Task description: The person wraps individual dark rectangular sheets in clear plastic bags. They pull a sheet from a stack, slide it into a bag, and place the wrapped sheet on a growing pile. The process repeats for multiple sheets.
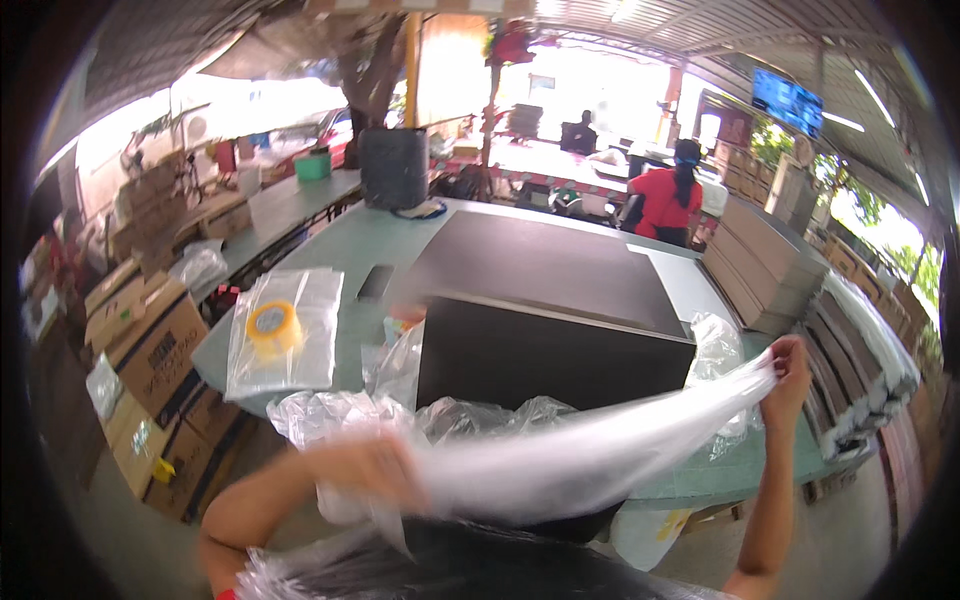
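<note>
A clear plastic sheet (590, 455) stretches slantwise in front of me, smeared by motion. Its upper right end is pinched in the closed fingers of my right hand (787, 380). At the sheet's lower left end is my left hand (375, 470), too blurred to show its fingers. Just beyond the sheet stands a large black box-like piece (550, 360) with a flat, dark top face (540, 262). Crumpled clear plastic (490, 415) lies along its near lower edge and at both its sides.
The box rests on a green table (290, 250). On its left, a yellowish tape roll (272, 328) lies on clear plastic bags (245, 372), near a small dark rectangle (375, 283). Grey boards (765, 265) are stacked right. Cartons (165, 350) stand left. A person in red (663, 205) is farther back.
</note>
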Demonstrator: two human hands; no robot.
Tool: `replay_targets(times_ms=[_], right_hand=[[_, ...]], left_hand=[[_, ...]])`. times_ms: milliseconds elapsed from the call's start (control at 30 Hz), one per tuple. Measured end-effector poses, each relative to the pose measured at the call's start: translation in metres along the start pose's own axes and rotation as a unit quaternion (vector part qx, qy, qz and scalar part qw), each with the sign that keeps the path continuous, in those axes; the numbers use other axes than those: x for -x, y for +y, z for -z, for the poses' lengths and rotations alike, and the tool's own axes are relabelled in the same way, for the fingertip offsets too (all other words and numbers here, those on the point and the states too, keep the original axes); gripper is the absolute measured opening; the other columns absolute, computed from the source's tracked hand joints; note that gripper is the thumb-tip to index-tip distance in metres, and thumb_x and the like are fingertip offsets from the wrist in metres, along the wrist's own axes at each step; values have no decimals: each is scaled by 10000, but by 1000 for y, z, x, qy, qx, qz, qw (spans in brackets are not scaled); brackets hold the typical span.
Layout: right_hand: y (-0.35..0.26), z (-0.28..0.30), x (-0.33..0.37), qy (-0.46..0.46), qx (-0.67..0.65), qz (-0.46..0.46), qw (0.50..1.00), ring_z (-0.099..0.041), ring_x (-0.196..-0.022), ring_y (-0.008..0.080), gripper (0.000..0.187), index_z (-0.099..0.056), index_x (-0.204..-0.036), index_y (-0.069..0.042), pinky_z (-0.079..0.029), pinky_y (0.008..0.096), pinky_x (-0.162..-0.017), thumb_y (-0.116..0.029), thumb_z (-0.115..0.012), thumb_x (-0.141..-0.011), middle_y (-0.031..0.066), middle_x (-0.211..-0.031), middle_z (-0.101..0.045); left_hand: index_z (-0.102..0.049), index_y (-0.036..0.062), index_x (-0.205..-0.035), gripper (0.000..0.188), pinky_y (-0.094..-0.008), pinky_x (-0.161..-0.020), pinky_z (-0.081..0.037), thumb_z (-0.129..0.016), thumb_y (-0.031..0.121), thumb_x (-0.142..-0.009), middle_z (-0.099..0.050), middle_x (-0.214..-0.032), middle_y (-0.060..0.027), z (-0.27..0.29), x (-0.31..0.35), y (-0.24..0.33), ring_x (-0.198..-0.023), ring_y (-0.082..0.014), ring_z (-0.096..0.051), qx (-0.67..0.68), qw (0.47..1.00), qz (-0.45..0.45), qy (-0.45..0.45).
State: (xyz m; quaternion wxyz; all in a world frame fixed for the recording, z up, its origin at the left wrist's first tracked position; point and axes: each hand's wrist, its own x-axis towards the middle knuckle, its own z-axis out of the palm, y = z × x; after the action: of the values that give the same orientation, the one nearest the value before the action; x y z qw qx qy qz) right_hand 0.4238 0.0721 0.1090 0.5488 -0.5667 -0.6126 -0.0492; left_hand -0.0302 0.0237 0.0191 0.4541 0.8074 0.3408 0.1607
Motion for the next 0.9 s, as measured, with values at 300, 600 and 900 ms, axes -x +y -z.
replay_targets(times_ms=[300, 600, 900], right_hand=[[22, -63, 22, -66, 147, 202, 966, -483, -964, 317, 589, -471, -1110, -63, -410, 356, -817, 162, -405, -569, 146, -1040, -512], [37, -37, 50, -171, 130, 146, 966, -484, -901, 310, 587, -451, -1161, -53, -401, 380, -824, 169, -435, -617, 168, -966, -471], [41, -58, 25, -240, 28, 63, 968, -492, -863, 319, 664, -364, -1236, -36, -394, 385, -809, 172, -393, -606, 178, -946, -517]], left_hand=[[-487, 68, -1081, 533, -343, -783, -437, -474, -111, -580, -471, -1091, -135, 71, -50, -13, -941, -305, -510, -342, 812, 5, 472], [-432, 130, -1173, 545, -369, -688, -478, -500, -32, -658, -422, -1134, -103, 46, -59, -18, -916, -271, -536, -411, 828, 27, 381], [-478, 119, -1145, 481, -392, -813, -430, -454, -29, -688, -433, -1145, -165, 58, -74, -26, -1070, -338, -442, -413, 837, 25, 357]])
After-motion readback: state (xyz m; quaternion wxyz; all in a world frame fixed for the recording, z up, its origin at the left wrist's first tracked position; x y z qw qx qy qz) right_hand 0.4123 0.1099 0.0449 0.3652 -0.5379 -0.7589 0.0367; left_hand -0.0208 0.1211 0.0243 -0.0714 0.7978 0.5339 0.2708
